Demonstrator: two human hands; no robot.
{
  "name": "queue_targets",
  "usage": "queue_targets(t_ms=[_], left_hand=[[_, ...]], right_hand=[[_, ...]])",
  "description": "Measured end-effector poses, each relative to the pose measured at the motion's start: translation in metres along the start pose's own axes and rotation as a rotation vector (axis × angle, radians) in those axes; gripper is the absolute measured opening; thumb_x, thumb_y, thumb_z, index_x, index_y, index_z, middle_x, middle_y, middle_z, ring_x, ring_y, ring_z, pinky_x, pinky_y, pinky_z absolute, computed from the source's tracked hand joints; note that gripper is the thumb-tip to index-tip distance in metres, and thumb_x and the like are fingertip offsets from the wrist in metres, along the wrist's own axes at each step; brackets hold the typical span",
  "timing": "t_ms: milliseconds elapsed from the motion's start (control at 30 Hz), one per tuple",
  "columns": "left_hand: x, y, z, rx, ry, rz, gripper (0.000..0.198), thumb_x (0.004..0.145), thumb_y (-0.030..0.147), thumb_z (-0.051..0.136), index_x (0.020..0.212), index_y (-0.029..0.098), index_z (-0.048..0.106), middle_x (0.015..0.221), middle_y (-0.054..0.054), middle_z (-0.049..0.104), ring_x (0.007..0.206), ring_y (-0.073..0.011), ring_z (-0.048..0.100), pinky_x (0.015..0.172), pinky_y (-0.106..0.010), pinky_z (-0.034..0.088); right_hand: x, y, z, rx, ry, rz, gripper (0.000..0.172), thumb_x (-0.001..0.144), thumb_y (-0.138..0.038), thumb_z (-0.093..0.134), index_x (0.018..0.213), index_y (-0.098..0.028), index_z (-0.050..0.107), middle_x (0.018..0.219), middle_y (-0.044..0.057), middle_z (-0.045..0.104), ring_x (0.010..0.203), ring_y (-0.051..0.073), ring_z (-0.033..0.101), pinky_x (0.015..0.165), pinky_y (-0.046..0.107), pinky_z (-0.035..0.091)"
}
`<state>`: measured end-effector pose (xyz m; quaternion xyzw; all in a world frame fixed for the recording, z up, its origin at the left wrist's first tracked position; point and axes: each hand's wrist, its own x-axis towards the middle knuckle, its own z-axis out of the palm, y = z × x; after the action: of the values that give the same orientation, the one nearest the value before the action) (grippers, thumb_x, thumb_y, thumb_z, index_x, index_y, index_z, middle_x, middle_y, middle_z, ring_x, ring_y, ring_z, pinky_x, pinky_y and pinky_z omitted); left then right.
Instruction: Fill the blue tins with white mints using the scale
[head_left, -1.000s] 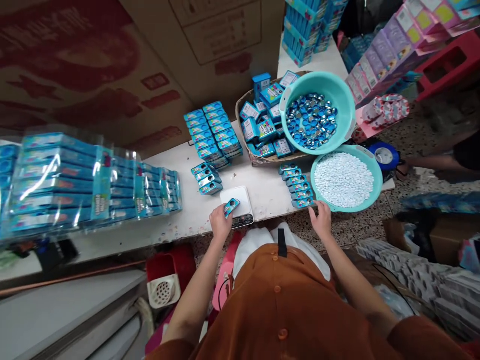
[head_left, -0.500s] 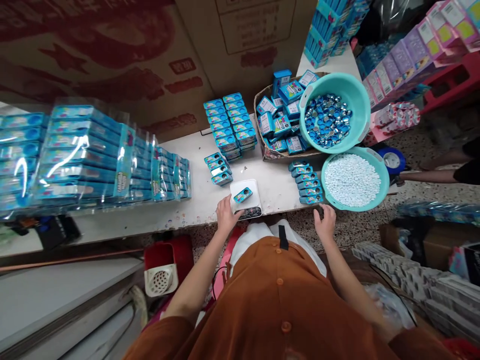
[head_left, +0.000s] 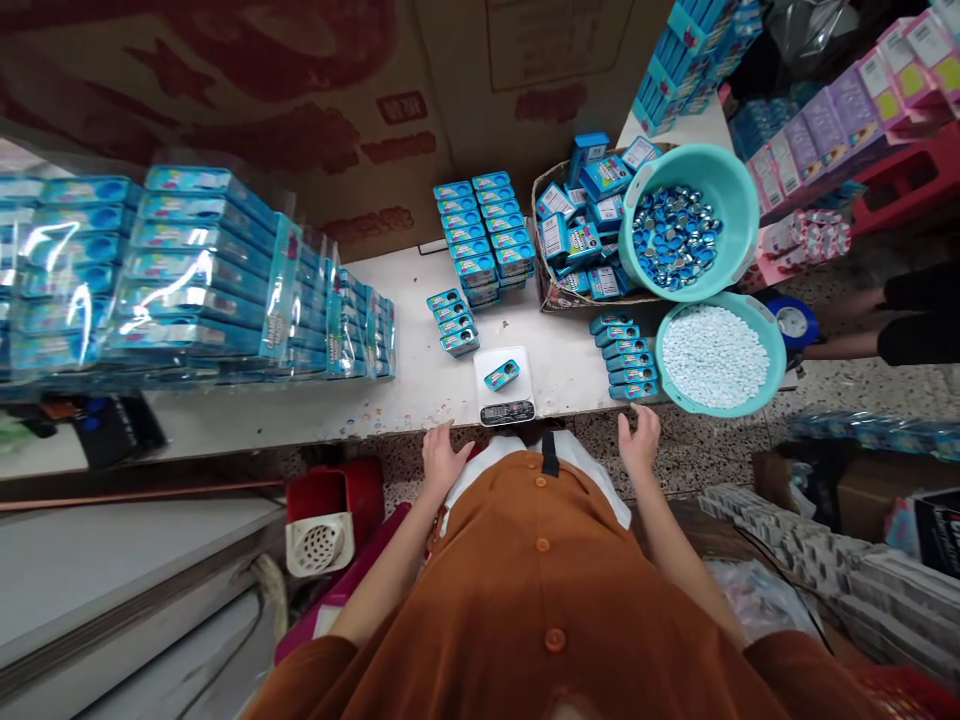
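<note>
A small blue box point(head_left: 502, 375) with a round dark hole lies tilted on a white digital scale point(head_left: 484, 385) near the bench edge. My left hand point(head_left: 443, 456), fingers apart and holding nothing, hovers just below the edge, left of the scale. My right hand point(head_left: 640, 437) is also empty with its fingers spread, below a short row of blue boxes point(head_left: 630, 360). To the right of that row stands a teal basin of white pellets point(head_left: 716, 358). Above it, another teal basin point(head_left: 739, 190) holds shiny blue-and-silver caps.
Stacked blue boxes point(head_left: 480, 235) stand at the back, with a shorter row point(head_left: 452, 322) before them. A carton point(head_left: 553, 298) holds loose blue boxes. Plastic-wrapped packs point(head_left: 202, 270) fill the bench's left. Another person's arm point(head_left: 847, 345) shows at far right.
My left hand has drawn back from the scale's edge to below the bench, leaving the scale's display visible. My right hand has shifted slightly. The view has moved a little.
</note>
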<state>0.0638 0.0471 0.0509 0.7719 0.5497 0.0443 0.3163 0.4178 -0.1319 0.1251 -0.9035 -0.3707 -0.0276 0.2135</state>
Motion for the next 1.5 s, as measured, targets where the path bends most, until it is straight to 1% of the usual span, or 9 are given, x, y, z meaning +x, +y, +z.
queue_targets(t_ms=[400, 633, 767, 933, 1033, 1133, 1233, 1400, 1500], left_hand=[[0.009, -0.017, -0.007, -0.011, 0.003, 0.027, 0.051, 0.078, 0.042, 0.062, 0.12, 0.014, 0.054, 0.117, -0.014, 0.06, 0.114, -0.0313, 0.047, 0.103, -0.044, 0.036], [0.01, -0.022, 0.0, -0.014, 0.005, 0.072, 0.047, 0.079, 0.044, 0.058, 0.116, 0.015, 0.055, 0.116, -0.015, 0.061, 0.114, -0.0313, 0.049, 0.102, -0.046, 0.036], [0.008, -0.023, 0.005, 0.002, 0.035, 0.11, 0.049, 0.079, 0.05, 0.055, 0.113, 0.014, 0.056, 0.112, -0.016, 0.062, 0.11, -0.0317, 0.053, 0.102, -0.047, 0.036], [0.001, -0.015, 0.004, 0.027, 0.029, 0.093, 0.048, 0.08, 0.051, 0.051, 0.112, 0.016, 0.056, 0.109, -0.015, 0.063, 0.107, -0.0319, 0.054, 0.099, -0.047, 0.038], [-0.009, -0.006, 0.004, 0.052, 0.048, 0.063, 0.048, 0.08, 0.052, 0.05, 0.112, 0.016, 0.056, 0.108, -0.015, 0.063, 0.107, -0.0318, 0.054, 0.1, -0.047, 0.037], [-0.023, 0.006, 0.007, 0.067, 0.067, 0.028, 0.05, 0.08, 0.053, 0.049, 0.112, 0.015, 0.056, 0.107, -0.016, 0.063, 0.106, -0.0321, 0.054, 0.099, -0.047, 0.038], [-0.04, 0.022, 0.012, 0.066, 0.054, -0.011, 0.049, 0.081, 0.053, 0.05, 0.111, 0.016, 0.057, 0.108, -0.015, 0.063, 0.105, -0.0319, 0.054, 0.097, -0.047, 0.039], [-0.061, 0.044, 0.021, 0.077, 0.026, -0.08, 0.044, 0.082, 0.051, 0.051, 0.111, 0.017, 0.058, 0.109, -0.012, 0.063, 0.105, -0.03, 0.053, 0.097, -0.044, 0.04], [-0.065, 0.051, 0.025, 0.08, 0.015, -0.094, 0.043, 0.083, 0.049, 0.051, 0.112, 0.018, 0.057, 0.109, -0.012, 0.063, 0.106, -0.0293, 0.053, 0.098, -0.044, 0.039]], right_hand=[[-0.013, -0.011, 0.009, 0.007, -0.007, 0.005, 0.038, 0.089, -0.04, 0.048, 0.114, -0.014, 0.057, 0.114, 0.016, 0.056, 0.113, 0.025, 0.049, 0.1, 0.047, 0.039], [-0.011, -0.005, 0.002, -0.013, 0.011, 0.036, 0.038, 0.089, -0.041, 0.046, 0.114, -0.015, 0.056, 0.115, 0.016, 0.055, 0.114, 0.024, 0.048, 0.101, 0.046, 0.038], [0.023, 0.025, -0.011, -0.053, 0.074, 0.086, 0.038, 0.089, -0.04, 0.046, 0.113, -0.013, 0.056, 0.115, 0.017, 0.056, 0.113, 0.025, 0.048, 0.101, 0.045, 0.038], [0.098, 0.093, -0.032, -0.114, 0.187, 0.165, 0.04, 0.086, -0.036, 0.046, 0.114, -0.009, 0.055, 0.113, 0.019, 0.055, 0.111, 0.027, 0.047, 0.1, 0.046, 0.036], [0.14, 0.128, -0.038, -0.17, 0.149, 0.165, 0.05, 0.083, -0.04, 0.052, 0.12, -0.006, 0.053, 0.117, 0.021, 0.053, 0.113, 0.029, 0.044, 0.102, 0.049, 0.033], [0.169, 0.151, -0.036, -0.23, 0.053, 0.062, 0.06, 0.082, -0.049, 0.056, 0.124, -0.006, 0.051, 0.121, 0.022, 0.051, 0.115, 0.03, 0.041, 0.104, 0.049, 0.03], [0.186, 0.164, -0.024, -0.252, 0.042, -0.01, 0.063, 0.083, -0.055, 0.054, 0.123, -0.006, 0.052, 0.12, 0.022, 0.05, 0.114, 0.031, 0.041, 0.103, 0.049, 0.03], [0.194, 0.181, 0.0, -0.205, 0.059, 0.036, 0.054, 0.088, -0.057, 0.044, 0.108, -0.008, 0.056, 0.104, 0.019, 0.053, 0.103, 0.03, 0.046, 0.095, 0.048, 0.035], [0.195, 0.187, 0.004, -0.212, 0.032, 0.051, 0.051, 0.089, -0.057, 0.042, 0.103, -0.01, 0.057, 0.1, 0.017, 0.055, 0.096, 0.028, 0.048, 0.089, 0.043, 0.039]])
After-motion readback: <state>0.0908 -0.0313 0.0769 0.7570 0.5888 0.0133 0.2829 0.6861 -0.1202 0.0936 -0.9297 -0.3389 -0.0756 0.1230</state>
